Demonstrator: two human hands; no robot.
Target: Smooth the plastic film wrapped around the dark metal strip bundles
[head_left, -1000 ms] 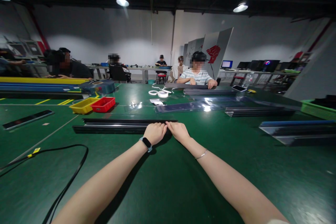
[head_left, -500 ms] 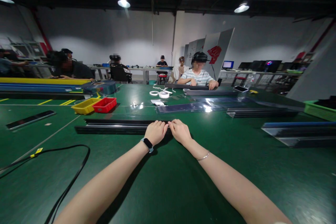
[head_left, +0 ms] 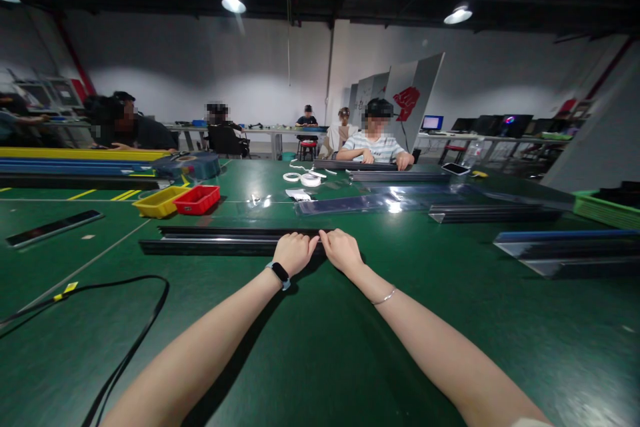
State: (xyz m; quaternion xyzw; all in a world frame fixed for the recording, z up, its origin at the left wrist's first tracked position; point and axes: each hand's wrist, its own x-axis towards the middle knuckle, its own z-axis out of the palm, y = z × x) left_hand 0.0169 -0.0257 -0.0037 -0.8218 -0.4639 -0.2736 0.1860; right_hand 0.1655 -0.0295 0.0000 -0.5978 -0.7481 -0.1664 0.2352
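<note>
Together, left hand [head_left: 295, 252], right hand [head_left: 342, 250], fingers curled onto long black rail [head_left: 220, 240], matte green table [head_left: 320, 353]

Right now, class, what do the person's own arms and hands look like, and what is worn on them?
Both arms are bare along the forearms, with no sleeves over them and no gloves. The left hand has a black watch on a pale strap at its wrist. The right hand has a thin silver bracelet at its wrist.
</note>
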